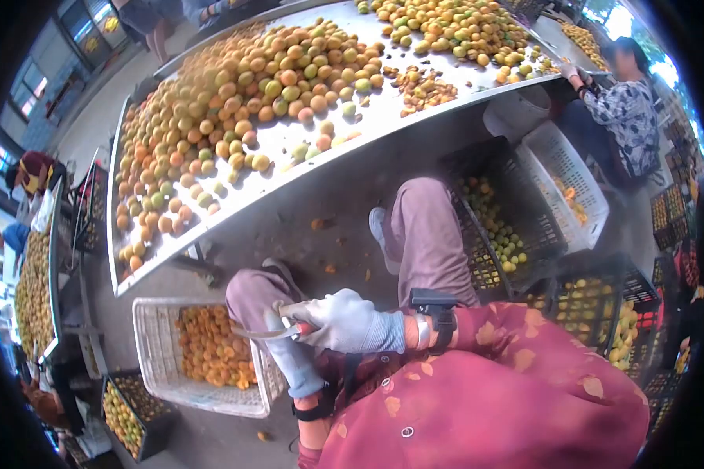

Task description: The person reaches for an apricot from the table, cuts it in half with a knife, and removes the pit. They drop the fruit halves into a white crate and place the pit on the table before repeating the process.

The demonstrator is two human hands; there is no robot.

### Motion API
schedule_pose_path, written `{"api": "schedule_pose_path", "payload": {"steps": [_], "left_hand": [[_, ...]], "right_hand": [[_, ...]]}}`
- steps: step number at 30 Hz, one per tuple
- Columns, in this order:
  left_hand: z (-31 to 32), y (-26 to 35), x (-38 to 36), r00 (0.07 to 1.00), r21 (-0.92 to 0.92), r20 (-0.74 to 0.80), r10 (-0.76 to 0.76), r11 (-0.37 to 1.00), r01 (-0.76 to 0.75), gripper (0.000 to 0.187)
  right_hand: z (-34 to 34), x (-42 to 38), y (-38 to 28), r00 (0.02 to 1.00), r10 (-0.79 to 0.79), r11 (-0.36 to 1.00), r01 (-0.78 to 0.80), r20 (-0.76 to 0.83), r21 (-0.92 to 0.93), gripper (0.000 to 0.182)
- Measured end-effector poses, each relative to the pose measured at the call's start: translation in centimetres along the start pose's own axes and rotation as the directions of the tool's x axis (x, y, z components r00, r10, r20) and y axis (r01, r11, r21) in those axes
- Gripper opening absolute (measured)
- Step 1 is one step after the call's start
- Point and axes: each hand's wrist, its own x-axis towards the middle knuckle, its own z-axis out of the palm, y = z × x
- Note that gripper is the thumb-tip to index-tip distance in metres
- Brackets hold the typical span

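My right hand (356,322), in a pale grey glove, is closed round the red handle of a knife (262,334). The knife's curved blade points left, over my left hand. My left hand (291,361), also gloved, is beside my knee and partly covered by the blade and my right hand. Its fingers look curled, but whatever they hold is hidden. Just left of my hands, a white plastic crate (155,383) stands on the floor with many orange, cut apricots (211,344) in it.
A metal table (289,160) ahead bears heaped whole apricots (250,78) and some dark scraps. Black crates (536,199) and a white crate (594,207) stand on the right. A person (622,117) sits at the table's right end. Another fruit-covered table (35,289) stands left.
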Motion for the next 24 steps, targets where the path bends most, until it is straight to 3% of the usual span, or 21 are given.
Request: {"api": "schedule_pose_path", "payload": {"steps": [1, 3, 4, 5, 7, 8, 9, 11, 12, 13, 14, 15, 16, 17, 18, 19, 20, 21, 23, 24], "left_hand": [[0.3, 0.0, 0.4, 1.0, -0.088, 0.015, -0.022, 0.996, 0.023, 0.047], [0.9, 0.4, 0.1, 0.997, 0.022, 0.069, 0.033, 0.999, -0.035, 0.049], [0.3, -0.5, 0.9, 0.992, 0.151, 0.03, 0.125, 0.98, -0.128, 0.049], [0.7, -0.9, 2.0, 0.991, 0.186, -0.022, 0.132, 0.974, -0.126, 0.041], [1.8, -0.3, 2.4, 0.953, 0.542, 0.081, 0.293, 0.789, -0.289, 0.039], [3.1, 0.8, 1.7, 0.995, 0.293, -0.094, 0.037, 0.956, -0.008, 0.036], [4.8, 2.9, 0.6, 0.999, 0.42, -0.043, -0.002, 0.907, 0.02, 0.039], [6.2, 4.9, -0.7, 0.998, 0.53, -0.069, 0.011, 0.848, 0.027, 0.043], [6.1, 5.3, -0.3, 0.969, 0.598, 0.039, 0.246, 0.771, -0.22, 0.045], [5.4, 5.9, 0.2, 0.877, 0.633, 0.163, 0.452, 0.634, -0.444, 0.048], [2.8, 6.1, 1.1, 0.889, 0.633, -0.024, 0.457, 0.695, -0.341, 0.051], [4.1, 9.0, -0.2, 0.895, 0.633, -0.081, 0.439, 0.716, -0.294, 0.053], [1.3, 9.1, 1.2, 0.842, 0.63, -0.122, 0.525, 0.697, -0.343, 0.053], [-0.6, 10.7, 0.6, 0.839, 0.727, -0.19, 0.51, 0.647, -0.229, 0.052], [-2.7, 11.0, 1.5, 0.765, 0.795, -0.186, 0.617, 0.552, -0.252, 0.049], [-7.9, 10.4, 3.6, 0.698, 0.802, -0.138, 0.703, 0.493, -0.337, 0.044], [-9.7, 11.5, 3.5, 0.755, 0.868, -0.218, 0.618, 0.476, -0.14, 0.042], [-14.1, 11.3, 4.4, 0.754, 0.871, -0.217, 0.62, 0.472, -0.137, 0.042], [-22.6, 9.2, 7.4, 0.821, 0.991, -0.113, 0.56, 0.118, 0.056, 0.041], [-22.6, 9.0, 7.7, 0.819, 0.992, -0.112, 0.563, 0.116, 0.056, 0.041]], "right_hand": [[-0.3, 0.1, 0.0, 0.998, 0.06, 0.996, -0.06, -0.003, 0.061, 0.043], [-0.8, 0.2, 0.1, 0.996, 0.078, 0.992, -0.074, -0.037, 0.106, 0.037], [-1.2, 0.4, 0.1, 0.985, 0.173, 0.954, -0.173, 0.022, 0.245, 0.034], [-1.5, 0.6, 0.0, 0.986, 0.165, 0.955, -0.164, 0.014, 0.246, 0.034], [-1.8, 1.0, 0.0, 0.931, 0.355, 0.806, -0.35, 0.085, 0.477, 0.024], [-1.6, 1.0, 0.2, 0.911, 0.397, 0.592, -0.347, 0.112, 0.727, 0.019], [-1.8, 1.2, 0.8, 0.914, 0.391, 0.593, -0.342, 0.11, 0.729, 0.019], [-2.5, 1.9, 2.2, 0.931, 0.35, 0.582, -0.129, -0.104, 0.803, 0.015], [-4.2, 2.4, 2.8, 0.921, 0.369, 0.571, -0.119, -0.125, 0.812, 0.014], [-6.7, 3.1, 3.8, 0.909, 0.39, 0.56, -0.11, -0.144, 0.821, 0.012], [-9.1, 3.9, 4.7, 0.883, 0.388, 0.647, -0.057, -0.265, 0.761, 0.011], [-11.7, 4.8, 5.8, 0.847, 0.371, 0.727, -0.009, -0.381, 0.687, 0.01], [-14.2, 5.8, 8.2, 0.78, 0.398, 0.821, -0.068, -0.483, 0.568, 0.01], [-16.8, 6.7, 10.8, 0.704, 0.404, 0.886, -0.142, -0.585, 0.441, 0.011], [-20.1, 7.5, 11.6, 0.637, 0.332, 0.94, -0.286, -0.696, 0.187, 0.02], [-22.9, 8.3, 13.1, 0.577, 0.309, 0.93, -0.351, -0.756, 0.112, 0.026], [-25.7, 9.0, 14.5, 0.563, 0.301, 0.9, -0.435, -0.77, 0.033, 0.032], [-28.3, 9.4, 15.9, 0.55, 0.293, 0.855, -0.516, -0.782, -0.043, 0.041], [-31.8, 9.9, 20.9, 0.504, 0.28, 0.776, -0.62, -0.817, -0.116, 0.065], [-32.6, 9.4, 19.5, 0.541, 0.289, 0.777, -0.614, -0.79, -0.136, 0.083]]}}
